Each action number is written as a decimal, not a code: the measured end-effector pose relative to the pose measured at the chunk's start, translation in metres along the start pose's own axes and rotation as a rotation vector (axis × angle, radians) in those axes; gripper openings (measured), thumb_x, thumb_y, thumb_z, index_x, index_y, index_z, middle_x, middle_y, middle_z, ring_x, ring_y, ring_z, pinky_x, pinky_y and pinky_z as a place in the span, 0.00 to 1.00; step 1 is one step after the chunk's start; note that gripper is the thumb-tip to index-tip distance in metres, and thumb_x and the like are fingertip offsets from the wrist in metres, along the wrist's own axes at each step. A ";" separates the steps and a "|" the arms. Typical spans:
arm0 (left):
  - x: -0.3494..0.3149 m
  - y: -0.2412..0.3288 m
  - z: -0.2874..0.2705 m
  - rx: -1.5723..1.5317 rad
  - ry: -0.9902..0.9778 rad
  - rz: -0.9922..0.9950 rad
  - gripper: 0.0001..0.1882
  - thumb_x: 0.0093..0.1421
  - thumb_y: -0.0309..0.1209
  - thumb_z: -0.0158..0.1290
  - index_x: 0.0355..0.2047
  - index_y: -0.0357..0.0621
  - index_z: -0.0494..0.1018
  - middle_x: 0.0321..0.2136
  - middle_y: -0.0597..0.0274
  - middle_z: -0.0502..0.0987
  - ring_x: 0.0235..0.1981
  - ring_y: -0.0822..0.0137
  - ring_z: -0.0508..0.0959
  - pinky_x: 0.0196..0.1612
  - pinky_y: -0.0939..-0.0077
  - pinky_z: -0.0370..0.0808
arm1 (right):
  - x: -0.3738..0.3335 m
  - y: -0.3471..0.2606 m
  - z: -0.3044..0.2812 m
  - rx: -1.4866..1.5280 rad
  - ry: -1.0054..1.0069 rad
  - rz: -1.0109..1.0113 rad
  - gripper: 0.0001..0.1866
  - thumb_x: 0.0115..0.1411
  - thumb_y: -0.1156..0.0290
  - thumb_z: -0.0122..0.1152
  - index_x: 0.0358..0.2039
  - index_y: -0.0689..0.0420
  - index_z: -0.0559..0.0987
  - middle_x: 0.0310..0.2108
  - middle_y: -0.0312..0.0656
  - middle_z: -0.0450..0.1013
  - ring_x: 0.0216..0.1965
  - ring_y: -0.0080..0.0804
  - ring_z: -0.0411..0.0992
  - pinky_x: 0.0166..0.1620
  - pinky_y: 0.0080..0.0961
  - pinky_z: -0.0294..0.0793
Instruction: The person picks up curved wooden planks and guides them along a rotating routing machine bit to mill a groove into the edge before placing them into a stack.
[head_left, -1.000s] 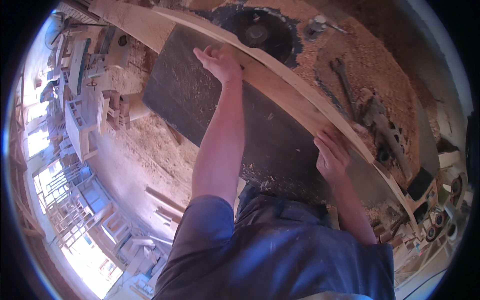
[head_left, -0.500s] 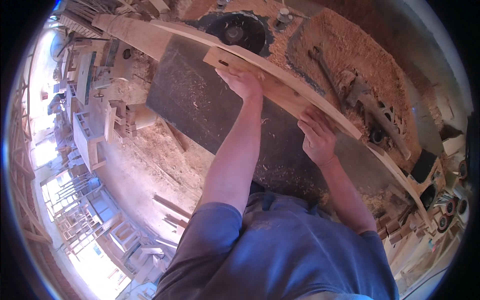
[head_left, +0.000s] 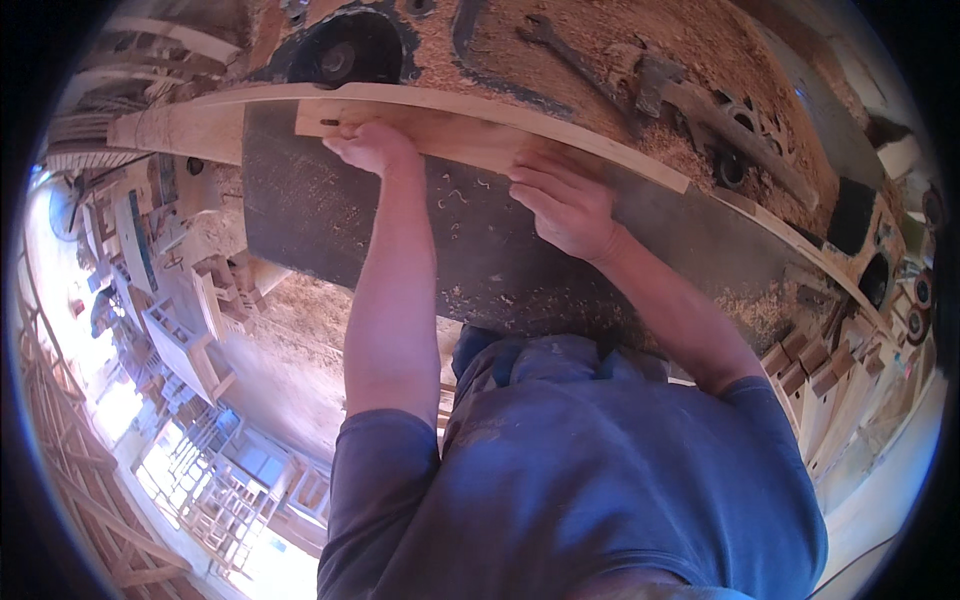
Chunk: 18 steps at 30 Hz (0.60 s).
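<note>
A flat wooden board [head_left: 465,148] with a short slot near its left end stands against a long wooden fence [head_left: 560,128] on a dark machine table [head_left: 470,250]. My left hand [head_left: 378,150] grips the board close to the slotted end, its fingers curled at the near side. Farther right, my right hand [head_left: 568,208] holds the same board, fingers bent over its face. Parts of the fingertips on both hands are hidden. Just beyond the fence, at the upper left, is a round black recess with a hub [head_left: 338,62].
Wood shavings [head_left: 690,40] cover the machine behind the fence, where a wrench [head_left: 575,65] and a hammer-like tool [head_left: 655,85] lie. Cut wood blocks [head_left: 810,365] are stacked at the right. Wooden furniture frames [head_left: 185,345] stand on the shaving-strewn floor at the left.
My view has turned, so the fence and board now lie flatter across the picture and farther left. Both hands keep their hold on the board, which shows no clear slide along the fence.
</note>
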<state>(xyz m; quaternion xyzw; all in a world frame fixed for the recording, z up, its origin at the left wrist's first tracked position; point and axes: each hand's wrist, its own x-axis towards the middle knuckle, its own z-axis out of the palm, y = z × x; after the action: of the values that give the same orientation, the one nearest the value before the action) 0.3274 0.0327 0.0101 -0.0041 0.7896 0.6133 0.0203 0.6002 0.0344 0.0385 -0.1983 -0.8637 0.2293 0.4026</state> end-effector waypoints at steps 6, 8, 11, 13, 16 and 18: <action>0.043 -0.016 -0.007 -0.070 -0.022 -0.063 0.23 0.70 0.27 0.34 0.64 0.36 0.59 0.57 0.39 0.71 0.50 0.47 0.77 0.50 0.56 0.75 | 0.013 -0.009 0.024 0.041 0.002 0.039 0.14 0.42 0.82 0.67 0.32 0.56 0.81 0.40 0.40 0.81 0.47 0.40 0.81 0.52 0.34 0.82; 0.025 0.008 0.002 -0.060 -0.101 -0.091 0.25 0.69 0.26 0.33 0.66 0.37 0.58 0.59 0.36 0.68 0.53 0.45 0.76 0.53 0.52 0.76 | 0.013 -0.006 0.031 0.005 0.027 0.060 0.13 0.42 0.81 0.67 0.31 0.56 0.81 0.40 0.39 0.81 0.47 0.39 0.81 0.52 0.33 0.82; 0.070 -0.024 0.000 0.043 -0.073 -0.026 0.26 0.68 0.26 0.34 0.66 0.38 0.58 0.60 0.36 0.67 0.54 0.45 0.76 0.55 0.52 0.76 | 0.025 -0.011 0.038 -0.038 0.037 0.068 0.09 0.45 0.74 0.65 0.30 0.53 0.79 0.39 0.35 0.80 0.47 0.34 0.80 0.52 0.29 0.80; 0.124 -0.066 -0.019 0.093 -0.073 0.071 0.26 0.68 0.27 0.35 0.67 0.39 0.57 0.61 0.37 0.66 0.54 0.46 0.75 0.56 0.53 0.76 | 0.036 -0.019 0.050 -0.026 0.037 0.047 0.06 0.47 0.71 0.64 0.28 0.51 0.78 0.39 0.32 0.80 0.47 0.31 0.79 0.52 0.27 0.80; 0.150 -0.080 -0.029 0.074 -0.136 0.072 0.26 0.68 0.27 0.36 0.67 0.41 0.57 0.62 0.37 0.66 0.55 0.46 0.75 0.57 0.53 0.76 | 0.042 -0.020 0.070 -0.015 0.033 0.046 0.06 0.46 0.73 0.64 0.27 0.52 0.78 0.38 0.33 0.80 0.46 0.31 0.80 0.51 0.28 0.80; 0.099 -0.026 0.007 -0.018 -0.191 -0.080 0.26 0.68 0.27 0.36 0.66 0.41 0.58 0.61 0.37 0.66 0.55 0.46 0.74 0.56 0.52 0.76 | 0.045 -0.013 0.065 -0.054 0.042 0.092 0.09 0.43 0.77 0.66 0.28 0.54 0.80 0.38 0.35 0.81 0.46 0.34 0.81 0.51 0.29 0.82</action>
<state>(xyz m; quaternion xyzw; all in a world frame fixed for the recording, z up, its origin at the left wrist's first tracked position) 0.2291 0.0351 -0.0205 0.0228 0.7777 0.6166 0.1201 0.5203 0.0322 0.0357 -0.2535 -0.8508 0.2200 0.4044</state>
